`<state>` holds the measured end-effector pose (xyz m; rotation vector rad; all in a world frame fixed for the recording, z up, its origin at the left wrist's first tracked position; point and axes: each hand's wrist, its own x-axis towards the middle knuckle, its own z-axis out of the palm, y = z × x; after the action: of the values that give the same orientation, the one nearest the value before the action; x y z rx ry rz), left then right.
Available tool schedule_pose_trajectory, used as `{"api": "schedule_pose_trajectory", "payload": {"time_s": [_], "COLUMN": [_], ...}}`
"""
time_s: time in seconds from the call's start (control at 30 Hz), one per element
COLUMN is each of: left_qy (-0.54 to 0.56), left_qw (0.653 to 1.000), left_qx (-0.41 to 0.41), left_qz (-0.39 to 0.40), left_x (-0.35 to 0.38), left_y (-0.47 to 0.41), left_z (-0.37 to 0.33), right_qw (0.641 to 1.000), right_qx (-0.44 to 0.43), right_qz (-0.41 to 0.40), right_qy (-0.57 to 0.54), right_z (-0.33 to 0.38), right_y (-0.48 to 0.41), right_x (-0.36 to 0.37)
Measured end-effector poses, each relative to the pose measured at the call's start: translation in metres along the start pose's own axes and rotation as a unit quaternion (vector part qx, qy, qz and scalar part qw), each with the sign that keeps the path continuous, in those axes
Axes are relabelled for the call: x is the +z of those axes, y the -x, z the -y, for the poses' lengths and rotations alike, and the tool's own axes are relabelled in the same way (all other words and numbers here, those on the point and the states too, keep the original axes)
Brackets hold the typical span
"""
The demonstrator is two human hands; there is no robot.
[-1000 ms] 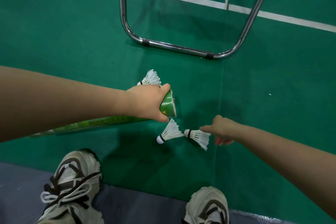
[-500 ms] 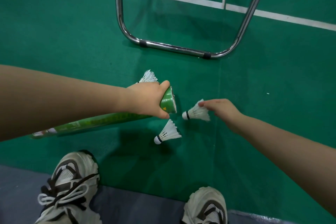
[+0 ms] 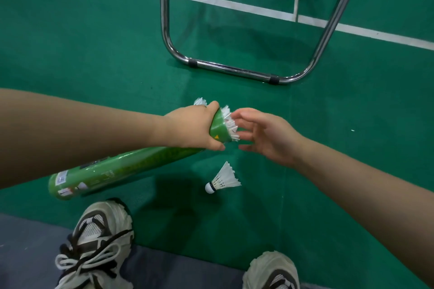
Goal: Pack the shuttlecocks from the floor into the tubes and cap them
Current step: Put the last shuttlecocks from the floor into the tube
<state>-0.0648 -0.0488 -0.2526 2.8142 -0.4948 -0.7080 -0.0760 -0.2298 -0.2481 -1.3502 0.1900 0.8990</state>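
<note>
Left hand: the left hand (image 3: 190,126) is wrapped round the green shuttlecock tube (image 3: 131,169) just behind its open mouth, mid-frame; the tube slants down to lower left.
Right hand: the right hand (image 3: 265,135) has its fingers spread and nearly straight at the mouth, pinching nothing, their tips at the feathers.
Shuttlecock at mouth: the shuttlecock in the tube (image 3: 231,124) has only its feather skirt showing, sticking out past the rim.
Loose ones: a shuttlecock on the floor (image 3: 224,178) lies below the hands; a feather tuft (image 3: 200,101) peeks over the left hand.
Handling: probably very light, with brittle feathers that crush sideways. Best lifted by the cork or gently round the skirt and fed in cork first.
Hidden: the tube's fill level and any cap are out of sight, as is the tuft's cork.
</note>
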Motion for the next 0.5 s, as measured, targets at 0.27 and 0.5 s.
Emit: {"api": "schedule_pose_trajectory", "payload": {"time_s": [0.27, 0.5], "left_qy": [-0.013, -0.011], "left_qw": [0.999, 0.998], "left_qx": [0.043, 0.041], "left_qz": [-0.01, -0.037], "left_x": [-0.005, -0.001], "left_y": [0.006, 0.008], "left_z": [-0.005, 0.009], "right_qw": [0.977, 0.999], "right_qx": [0.091, 0.041], "right_qz": [0.165, 0.0], "right_qy": [0.103, 0.014], "right_z": [0.009, 0.005], "right_y": [-0.008, -0.025], "right_x": [0.012, 0.037]}}
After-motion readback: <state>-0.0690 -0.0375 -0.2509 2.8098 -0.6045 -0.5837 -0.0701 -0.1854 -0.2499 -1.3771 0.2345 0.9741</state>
